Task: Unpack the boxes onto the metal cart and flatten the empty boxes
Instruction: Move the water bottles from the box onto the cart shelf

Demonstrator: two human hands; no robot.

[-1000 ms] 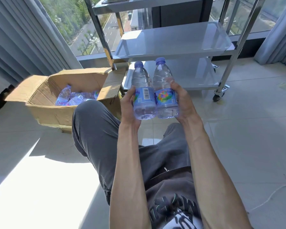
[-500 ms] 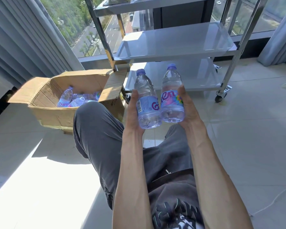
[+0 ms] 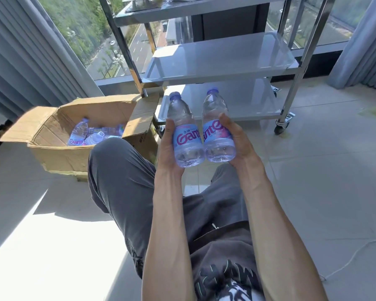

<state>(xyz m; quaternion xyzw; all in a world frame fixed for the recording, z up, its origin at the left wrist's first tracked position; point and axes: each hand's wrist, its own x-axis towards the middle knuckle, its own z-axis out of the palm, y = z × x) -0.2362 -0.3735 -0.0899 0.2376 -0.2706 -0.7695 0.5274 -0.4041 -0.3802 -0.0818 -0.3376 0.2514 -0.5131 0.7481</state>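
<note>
One water bottle [image 3: 186,135] is clasped in the left hand [image 3: 168,146] and a second bottle [image 3: 218,132] in the right hand [image 3: 239,142], both upright, caps up, bases nearest the body. The metal cart [image 3: 221,61] stands straight ahead beyond the caps, its lowest shelf [image 3: 248,101] nearest, equally reachable by either hand. The open box [image 3: 59,153], with more bottles inside, lies off to the left.

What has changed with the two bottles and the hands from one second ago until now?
Both bottles were turned in the hands: the left bottle showed a barcode before and now shows its logo, and the right bottle shows its logo too. They have also parted a little at the caps. The left hand and right hand hold them as before. The box and the cart stayed in place.
</note>
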